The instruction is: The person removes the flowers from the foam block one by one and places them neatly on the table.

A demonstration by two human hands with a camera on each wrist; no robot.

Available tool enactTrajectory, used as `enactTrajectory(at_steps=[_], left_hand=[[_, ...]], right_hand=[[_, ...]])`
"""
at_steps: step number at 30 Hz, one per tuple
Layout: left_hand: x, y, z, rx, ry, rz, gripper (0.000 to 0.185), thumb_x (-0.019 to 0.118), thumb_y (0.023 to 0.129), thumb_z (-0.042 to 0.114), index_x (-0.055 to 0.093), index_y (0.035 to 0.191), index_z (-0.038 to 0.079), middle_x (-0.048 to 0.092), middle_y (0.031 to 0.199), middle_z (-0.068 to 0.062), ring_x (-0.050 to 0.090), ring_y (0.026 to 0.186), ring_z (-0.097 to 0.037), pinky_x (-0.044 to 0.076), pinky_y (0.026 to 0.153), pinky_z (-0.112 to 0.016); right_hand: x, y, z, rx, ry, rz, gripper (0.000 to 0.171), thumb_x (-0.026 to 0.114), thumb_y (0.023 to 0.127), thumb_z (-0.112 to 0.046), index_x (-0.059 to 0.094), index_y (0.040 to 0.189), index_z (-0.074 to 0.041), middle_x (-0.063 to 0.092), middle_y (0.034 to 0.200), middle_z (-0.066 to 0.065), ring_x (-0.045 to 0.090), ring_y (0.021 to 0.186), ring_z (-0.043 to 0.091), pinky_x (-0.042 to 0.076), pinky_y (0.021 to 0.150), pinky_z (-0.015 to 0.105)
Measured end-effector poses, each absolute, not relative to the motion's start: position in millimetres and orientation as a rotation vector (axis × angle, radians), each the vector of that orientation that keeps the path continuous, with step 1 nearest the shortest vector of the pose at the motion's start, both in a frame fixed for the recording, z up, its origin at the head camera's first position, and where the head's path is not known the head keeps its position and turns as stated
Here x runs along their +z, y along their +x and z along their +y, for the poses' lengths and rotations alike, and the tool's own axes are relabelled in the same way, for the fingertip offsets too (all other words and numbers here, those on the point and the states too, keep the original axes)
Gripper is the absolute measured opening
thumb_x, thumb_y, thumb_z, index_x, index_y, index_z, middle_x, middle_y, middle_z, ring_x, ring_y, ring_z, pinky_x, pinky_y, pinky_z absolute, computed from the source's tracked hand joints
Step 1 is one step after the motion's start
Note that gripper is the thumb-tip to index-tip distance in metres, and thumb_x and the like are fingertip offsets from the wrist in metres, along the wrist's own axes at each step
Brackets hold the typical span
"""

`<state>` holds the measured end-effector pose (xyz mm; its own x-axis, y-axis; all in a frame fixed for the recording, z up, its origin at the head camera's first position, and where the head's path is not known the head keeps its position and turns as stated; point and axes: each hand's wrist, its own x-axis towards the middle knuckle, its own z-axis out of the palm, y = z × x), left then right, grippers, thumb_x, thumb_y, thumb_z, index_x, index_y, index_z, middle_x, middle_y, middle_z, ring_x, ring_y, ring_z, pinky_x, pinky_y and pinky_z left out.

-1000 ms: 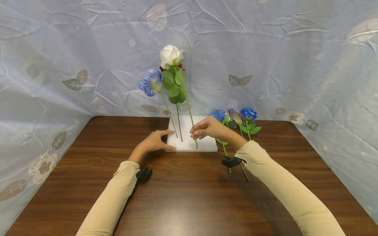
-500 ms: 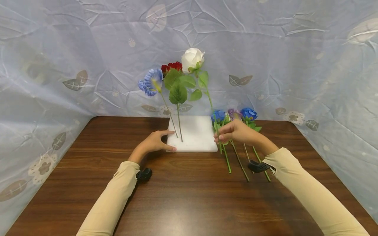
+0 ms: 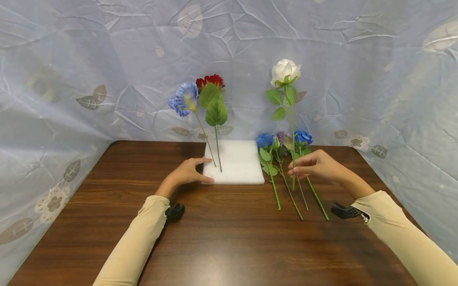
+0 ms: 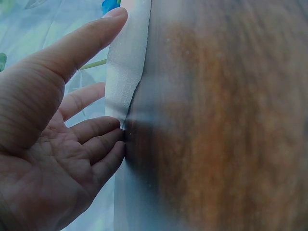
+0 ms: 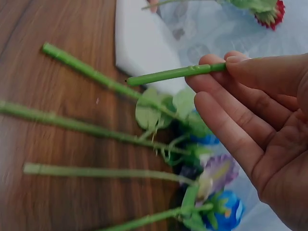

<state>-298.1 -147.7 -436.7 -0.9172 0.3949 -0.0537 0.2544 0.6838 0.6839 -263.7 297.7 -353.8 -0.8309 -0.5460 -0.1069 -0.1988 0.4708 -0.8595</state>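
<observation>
The white rose [image 3: 285, 71] stands upright in the air right of the foam block [image 3: 234, 165], its stem pinched low between the thumb and fingertips of the right hand [image 3: 315, 167], above three flowers [image 3: 284, 159] lying on the table [image 3: 229, 238]. The left hand [image 3: 186, 172] rests with straight fingers against the block's left edge, where a blue flower [image 3: 183, 99] and a red one [image 3: 210, 81] stand.

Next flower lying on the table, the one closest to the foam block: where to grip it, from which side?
Probably pinch the bare lower stem of the nearest blue flower, below its leaves, coming straight down from above. It lies flat, cut end toward the person, and the neighbouring stem lies close alongside, so a side approach looks crowded. The right hand holds the white rose.
</observation>
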Motion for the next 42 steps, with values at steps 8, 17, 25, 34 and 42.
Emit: enactTrajectory(at_steps=[8,17,25,34,42], left_hand=[[-436,-298,-148,1.058,0.518,2.7,0.086,0.091,0.075,0.039,0.054,0.149,0.014,0.047,0.156,-0.021,0.038,0.148,-0.039,0.033,0.122,-0.054],[-436,-297,-147,1.051,0.516,2.699,0.086,0.09,0.076,0.041,0.054,0.149,0.013,0.046,0.156,-0.021,0.038,0.148,-0.04,0.033,0.122,-0.055],[-435,-297,-147,1.053,0.512,2.699,0.087,0.09,0.076,0.041,0.053,0.15,0.014,0.046,0.156,-0.021,0.038,0.148,-0.039,0.033,0.122,-0.054],[-435,-297,-147,1.041,0.53,2.697,0.087,0.09,0.077,0.041,0.052,0.15,0.013,0.045,0.156,-0.022,0.038,0.148,-0.04,0.034,0.122,-0.056],[-434,-297,-147,1.048,0.515,2.699,0.087,0.09,0.076,0.039,0.052,0.15,0.013,0.045,0.157,-0.021,0.038,0.149,-0.039,0.033,0.122,-0.054]], right_hand=[[-359,-253,332,-1.307,-0.565,2.386,0.036,0.068,0.098,-0.012,0.066,0.126,0.011,0.079,0.108,0.011,0.076,0.102,0.023,0.062,0.086,0.045],[-360,-239,357,-1.327,-0.443,2.383,0.04,0.069,0.098,-0.014,0.064,0.126,0.014,0.077,0.11,0.016,0.077,0.099,0.019,0.063,0.085,0.042],[-366,-228,380,-1.318,-0.481,2.434,0.029,0.068,0.097,-0.008,0.069,0.119,0.012,0.08,0.101,0.006,0.078,0.091,0.018,0.064,0.08,0.042],[-370,-216,408,-1.235,-0.376,2.466,0.034,0.068,0.097,-0.008,0.066,0.115,0.021,0.08,0.093,0.009,0.077,0.081,0.018,0.065,0.074,0.041],[-378,-212,427,-1.189,-0.35,2.396,0.037,0.067,0.097,-0.007,0.063,0.115,0.025,0.08,0.094,0.009,0.076,0.079,0.017,0.065,0.072,0.04]])
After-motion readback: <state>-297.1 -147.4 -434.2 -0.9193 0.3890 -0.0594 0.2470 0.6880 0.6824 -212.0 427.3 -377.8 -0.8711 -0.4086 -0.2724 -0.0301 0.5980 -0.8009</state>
